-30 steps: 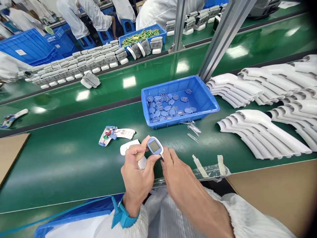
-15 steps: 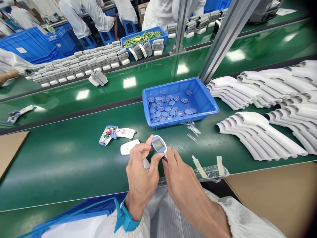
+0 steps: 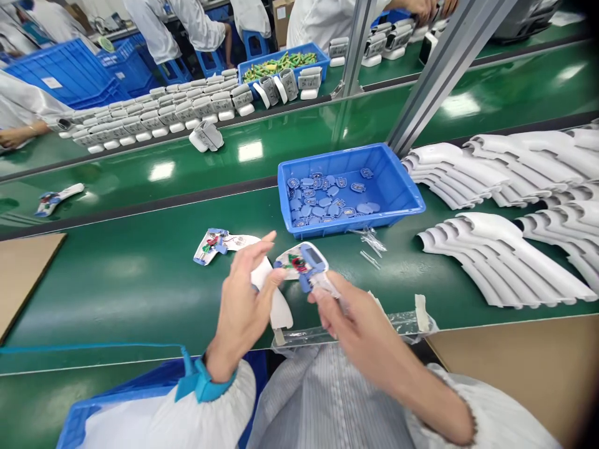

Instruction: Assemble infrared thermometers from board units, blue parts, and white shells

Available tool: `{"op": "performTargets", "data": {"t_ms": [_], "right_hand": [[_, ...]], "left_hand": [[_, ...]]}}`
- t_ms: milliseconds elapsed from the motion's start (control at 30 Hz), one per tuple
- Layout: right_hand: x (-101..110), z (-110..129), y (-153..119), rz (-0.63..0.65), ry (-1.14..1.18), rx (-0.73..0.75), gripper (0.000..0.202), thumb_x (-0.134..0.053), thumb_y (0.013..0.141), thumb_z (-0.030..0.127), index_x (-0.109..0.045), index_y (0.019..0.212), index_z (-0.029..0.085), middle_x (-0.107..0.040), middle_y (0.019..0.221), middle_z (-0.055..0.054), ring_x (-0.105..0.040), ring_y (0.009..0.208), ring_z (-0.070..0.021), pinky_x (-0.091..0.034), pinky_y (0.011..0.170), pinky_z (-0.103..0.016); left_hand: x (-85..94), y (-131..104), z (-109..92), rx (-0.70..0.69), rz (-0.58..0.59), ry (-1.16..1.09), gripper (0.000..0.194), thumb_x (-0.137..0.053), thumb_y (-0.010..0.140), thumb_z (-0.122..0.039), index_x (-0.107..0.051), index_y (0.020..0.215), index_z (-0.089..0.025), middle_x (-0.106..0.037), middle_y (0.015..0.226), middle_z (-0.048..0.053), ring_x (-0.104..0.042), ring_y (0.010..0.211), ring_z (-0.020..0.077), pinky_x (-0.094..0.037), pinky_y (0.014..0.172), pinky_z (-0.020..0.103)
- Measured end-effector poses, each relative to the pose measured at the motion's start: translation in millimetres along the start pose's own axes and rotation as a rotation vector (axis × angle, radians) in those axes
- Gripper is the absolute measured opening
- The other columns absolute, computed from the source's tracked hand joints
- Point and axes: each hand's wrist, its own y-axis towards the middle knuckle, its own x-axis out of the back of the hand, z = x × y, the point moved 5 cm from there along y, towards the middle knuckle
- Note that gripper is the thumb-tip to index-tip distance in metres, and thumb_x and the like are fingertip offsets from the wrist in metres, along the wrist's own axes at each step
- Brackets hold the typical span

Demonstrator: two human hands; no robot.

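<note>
The right hand (image 3: 344,308) grips an open white device housing (image 3: 302,265), its wiring exposed; the left hand (image 3: 246,293) hangs half-open at its ten o'clock, thumb near the housing. Beyond, toward eleven o'clock, lies another wired housing half (image 3: 213,245); toward one o'clock, a blue bin (image 3: 397,187) holds small blue parts (image 3: 325,202).

The bare right hand (image 3: 349,308) grips a white plastic device half with blue parts and red and green wires (image 3: 299,262). The open left hand (image 3: 246,299), wearing a teal wrist strap (image 3: 206,381), is at its far end; contact is unclear. A smooth white curved plastic shell (image 3: 279,305) lies on the glossy green work surface (image 3: 121,299) beside the left hand, near a rectangular blue plastic bin (image 3: 407,202) holding small blue parts (image 3: 325,202).
</note>
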Motion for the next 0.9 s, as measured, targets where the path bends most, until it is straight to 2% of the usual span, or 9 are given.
{"op": "performTargets", "data": {"t_ms": [67, 167, 267, 367, 467, 567, 633, 767, 900], "right_hand": [[16, -7, -3, 0.011, 0.123, -0.084, 0.035, -0.037, 0.102, 0.051, -0.053, 0.091, 0.022, -0.053, 0.069, 0.002, -0.049, 0.059, -0.0126, -0.043, 0.055, -0.026], [34, -17, -8, 0.016, 0.202, -0.147, 0.041, -0.038, 0.100, 0.058, -0.056, 0.089, 0.023, -0.053, 0.069, 0.001, -0.051, 0.063, -0.0147, -0.047, 0.061, -0.029], [37, -18, -12, 0.023, 0.289, -0.175, 0.045, -0.038, 0.098, 0.062, -0.060, 0.088, 0.025, -0.056, 0.070, -0.002, -0.053, 0.064, -0.0173, -0.049, 0.062, -0.032], [27, -15, -14, 0.067, 0.342, -0.187, 0.047, -0.036, 0.098, 0.064, -0.061, 0.086, 0.026, -0.056, 0.071, -0.002, -0.054, 0.063, -0.0174, -0.051, 0.062, -0.033], [17, -11, -14, 0.104, 0.310, -0.184, 0.048, -0.031, 0.100, 0.061, -0.061, 0.088, 0.025, -0.057, 0.073, -0.002, -0.058, 0.067, -0.0175, -0.053, 0.066, -0.033], [11, -6, -16, 0.105, 0.261, -0.146, 0.046, -0.034, 0.100, 0.060, -0.065, 0.102, 0.026, -0.062, 0.082, -0.004, -0.062, 0.075, -0.0187, -0.055, 0.065, -0.033], [7, -1, -17, 0.116, 0.234, -0.107, 0.043, -0.039, 0.100, 0.057, -0.064, 0.113, 0.026, -0.064, 0.088, -0.005, -0.062, 0.076, -0.0179, -0.054, 0.062, -0.031], [0, 8, -19, 0.160, 0.186, -0.058, 0.035, -0.042, 0.102, 0.050, -0.064, 0.104, 0.023, -0.057, 0.079, 0.000, -0.048, 0.065, -0.0122, -0.046, 0.057, -0.025], [5, 3, -18, 0.150, 0.108, -0.044, 0.033, -0.041, 0.102, 0.050, -0.059, 0.101, 0.022, -0.051, 0.076, 0.002, -0.043, 0.064, -0.0116, -0.043, 0.058, -0.025]], "left_hand": [[15.8, -5, 20, -0.020, 0.038, 0.174, 0.042, -0.063, 0.093, -0.030, -0.056, 0.133, -0.027, -0.061, 0.138, 0.008, -0.058, 0.126, 0.0279, -0.051, 0.102, 0.043], [27.4, -19, 57, -0.051, 0.115, 0.372, 0.041, -0.065, 0.090, -0.029, -0.059, 0.130, -0.023, -0.065, 0.130, 0.010, -0.058, 0.124, 0.0308, -0.050, 0.102, 0.047], [29.6, -34, 76, -0.113, 0.034, 0.431, 0.032, -0.061, 0.093, -0.029, -0.062, 0.123, -0.022, -0.069, 0.117, 0.010, -0.064, 0.111, 0.0279, -0.053, 0.095, 0.042], [28.1, -44, 65, -0.139, -0.135, 0.414, 0.028, -0.064, 0.092, -0.029, -0.064, 0.119, -0.022, -0.069, 0.113, 0.009, -0.066, 0.105, 0.0260, -0.054, 0.092, 0.038], [23.0, -48, 40, -0.082, -0.287, 0.306, 0.034, -0.070, 0.088, -0.026, -0.063, 0.122, -0.024, -0.070, 0.115, 0.007, -0.067, 0.107, 0.0236, -0.054, 0.094, 0.035], [5.7, -46, 14, -0.141, -0.284, 0.150, 0.041, -0.073, 0.086, -0.021, -0.060, 0.124, -0.027, -0.070, 0.116, 0.004, -0.066, 0.112, 0.0216, -0.053, 0.097, 0.034], [-6.7, -45, 4, -0.197, -0.263, 0.081, 0.041, -0.072, 0.086, -0.018, -0.059, 0.124, -0.026, -0.071, 0.116, 0.005, -0.065, 0.113, 0.0212, -0.053, 0.097, 0.034], [-18.9, -44, 6, -0.197, -0.254, 0.066, 0.038, -0.070, 0.087, -0.017, -0.059, 0.122, -0.024, -0.070, 0.118, 0.006, -0.065, 0.113, 0.0217, -0.054, 0.096, 0.037], [-12.7, -40, 8, -0.152, -0.208, 0.086, 0.037, -0.071, 0.087, -0.022, -0.060, 0.123, -0.025, -0.070, 0.120, 0.007, -0.065, 0.114, 0.0226, -0.053, 0.097, 0.036]]}}
